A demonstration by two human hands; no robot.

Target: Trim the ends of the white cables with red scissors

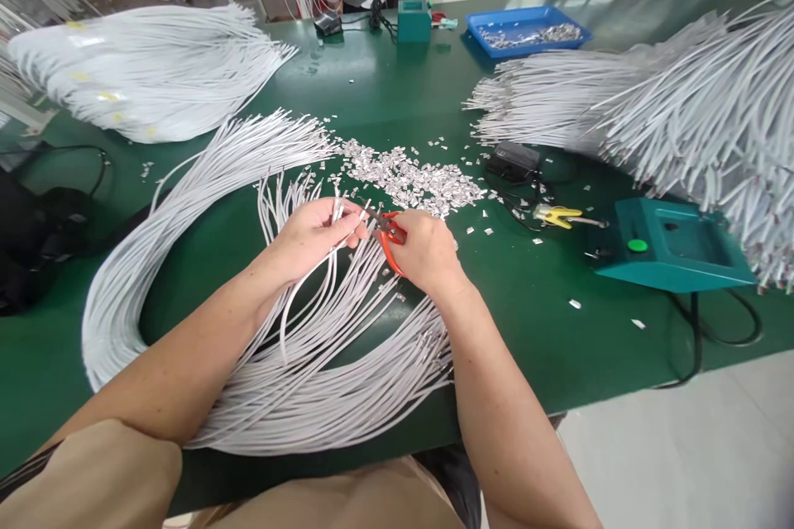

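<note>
White cables (322,413) curved across the table (514,322). The left hand (316,235) pinched a few near their ends, apparently steadying them for the pliers (389,252) clasped in the right hand (428,252); small scraps (422,182) lay just beyond.

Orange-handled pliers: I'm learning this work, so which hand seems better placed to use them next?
The right hand, likely: it grips the pliers with their jaws near the left hand, which is occupied holding white cable.
</note>
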